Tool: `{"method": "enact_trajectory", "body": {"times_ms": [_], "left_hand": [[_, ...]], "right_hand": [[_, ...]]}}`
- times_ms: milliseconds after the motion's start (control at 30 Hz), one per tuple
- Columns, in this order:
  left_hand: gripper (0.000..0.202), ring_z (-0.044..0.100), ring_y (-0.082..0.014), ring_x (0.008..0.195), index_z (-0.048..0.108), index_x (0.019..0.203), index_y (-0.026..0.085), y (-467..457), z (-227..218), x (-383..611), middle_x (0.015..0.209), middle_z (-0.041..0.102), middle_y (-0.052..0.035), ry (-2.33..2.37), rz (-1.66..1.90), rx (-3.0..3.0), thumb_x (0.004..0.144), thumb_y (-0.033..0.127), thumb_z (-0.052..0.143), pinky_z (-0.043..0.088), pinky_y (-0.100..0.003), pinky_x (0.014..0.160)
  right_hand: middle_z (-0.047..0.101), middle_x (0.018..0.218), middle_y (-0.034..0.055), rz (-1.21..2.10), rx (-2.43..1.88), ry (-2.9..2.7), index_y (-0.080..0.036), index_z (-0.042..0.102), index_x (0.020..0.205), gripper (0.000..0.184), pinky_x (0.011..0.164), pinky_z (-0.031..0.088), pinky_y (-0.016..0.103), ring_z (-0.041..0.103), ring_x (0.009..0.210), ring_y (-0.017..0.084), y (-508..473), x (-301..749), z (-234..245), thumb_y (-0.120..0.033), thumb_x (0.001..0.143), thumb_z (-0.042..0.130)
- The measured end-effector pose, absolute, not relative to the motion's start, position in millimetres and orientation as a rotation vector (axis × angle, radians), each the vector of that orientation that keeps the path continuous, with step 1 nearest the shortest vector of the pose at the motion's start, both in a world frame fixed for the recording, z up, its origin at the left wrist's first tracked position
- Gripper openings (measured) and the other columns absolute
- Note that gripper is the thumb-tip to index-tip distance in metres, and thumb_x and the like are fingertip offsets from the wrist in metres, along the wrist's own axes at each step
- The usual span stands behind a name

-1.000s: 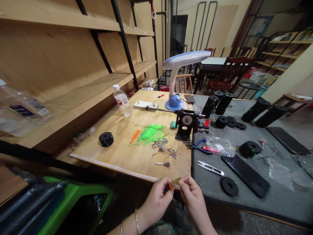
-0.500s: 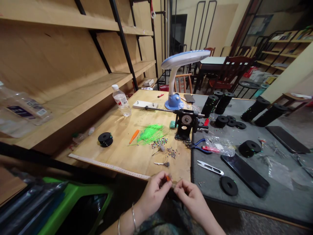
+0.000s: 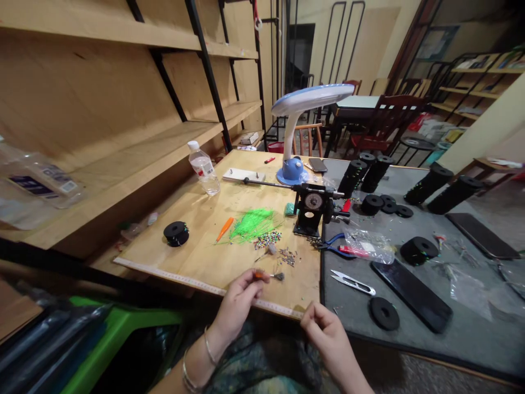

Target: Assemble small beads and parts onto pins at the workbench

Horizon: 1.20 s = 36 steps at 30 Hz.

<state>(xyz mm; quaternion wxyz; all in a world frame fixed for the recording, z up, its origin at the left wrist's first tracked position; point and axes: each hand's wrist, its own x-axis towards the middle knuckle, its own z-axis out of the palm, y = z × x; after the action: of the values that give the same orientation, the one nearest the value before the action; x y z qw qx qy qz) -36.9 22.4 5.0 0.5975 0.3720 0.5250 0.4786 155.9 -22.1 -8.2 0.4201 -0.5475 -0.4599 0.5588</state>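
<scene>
Wooden work board (image 3: pixel 205 230), carrying a blue-and-white desk lamp (image 3: pixel 297 131), a black hand-crank winder (image 3: pixel 312 210), a loose bundle of green strands (image 3: pixel 252 221) and scattered beads (image 3: pixel 268 238). Left hand (image 3: pixel 238 301), over the board's near edge: fingertips pinched on a small orange piece (image 3: pixel 259 275), just beside a small tufted lure (image 3: pixel 275 276) lying on the board. Right hand (image 3: pixel 328 339), off the board at its near corner: fingers curled closed, contents cannot be told.
</scene>
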Motion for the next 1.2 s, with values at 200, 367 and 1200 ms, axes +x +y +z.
{"method": "enact_trajectory", "body": {"times_ms": [200, 367, 1200], "left_hand": [[0.019, 0.038, -0.0061, 0.050, 0.065, 0.084, 0.012, 8, 5, -35, 0.075, 0.066, -0.0040, 1.072, 0.892, 0.899, 0.070, 0.025, 0.065, 0.026, -0.021, 0.050], [0.031, 0.033, -0.0056, 0.047, 0.063, 0.087, 0.011, 1, 7, -20, 0.054, 0.049, 0.0055, 1.015, 0.750, 0.833, 0.070, 0.037, 0.069, 0.020, -0.021, 0.047], [0.015, 0.042, -0.0107, 0.059, 0.062, 0.072, 0.012, 21, 28, -30, 0.062, 0.051, 0.0028, 1.130, 0.477, 1.526, 0.076, 0.027, 0.058, 0.033, -0.021, 0.055]], "right_hand": [[0.035, 0.048, -0.0087, 1.506, -1.329, -1.116, -0.020, 0.047, 0.062, 0.040, 0.046, 0.022, 0.022, 0.028, 0.046, 0.008, -22, 157, -12, -0.054, 0.074, 0.063], [0.037, 0.050, -0.0076, 1.456, -1.303, -1.186, -0.019, 0.049, 0.064, 0.043, 0.047, 0.024, 0.023, 0.030, 0.047, 0.009, -21, 158, -13, -0.058, 0.077, 0.060], [0.061, 0.062, -0.0017, 1.145, -1.336, -1.875, -0.018, 0.063, 0.081, 0.015, 0.056, 0.038, 0.021, 0.055, 0.058, 0.013, -6, 154, 10, -0.026, 0.088, 0.052]]}}
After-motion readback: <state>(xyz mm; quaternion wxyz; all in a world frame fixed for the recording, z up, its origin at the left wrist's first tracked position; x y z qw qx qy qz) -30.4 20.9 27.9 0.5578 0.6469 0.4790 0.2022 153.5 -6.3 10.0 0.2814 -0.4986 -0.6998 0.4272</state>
